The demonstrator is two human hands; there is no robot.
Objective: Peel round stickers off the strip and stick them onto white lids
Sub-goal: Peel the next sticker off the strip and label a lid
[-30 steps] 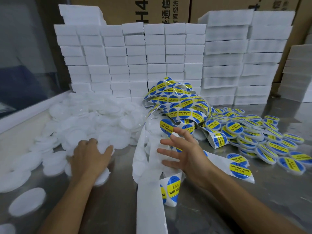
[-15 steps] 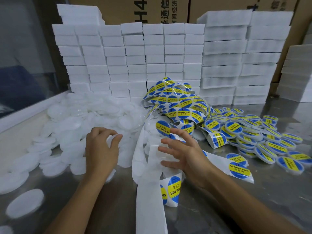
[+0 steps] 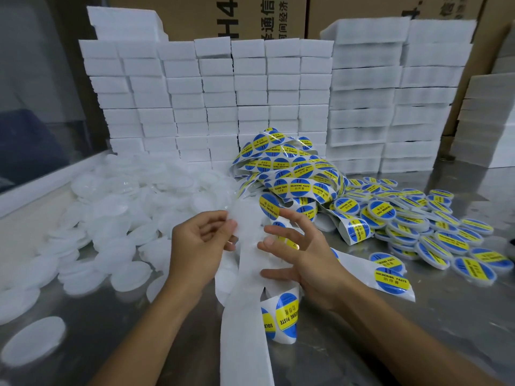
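At frame centre I see the left hand (image 3: pixel 199 243) pinching a white lid (image 3: pixel 245 218), blurred and partly hidden by fingers. The right hand (image 3: pixel 301 252) is spread, fingertips against the sticker strip (image 3: pixel 289 174); I cannot make out any peeled sticker. The strip's lower end runs off the frame's bottom edge.

left hand (image 3: pixel 199 240) fingers curled pinching, right hand (image 3: pixel 299 252) fingers spread

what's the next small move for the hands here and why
Probably the right hand should peel the next round sticker off the strip. The left hand holds a bare white lid beside it, and the right fingers are spread, holding nothing.
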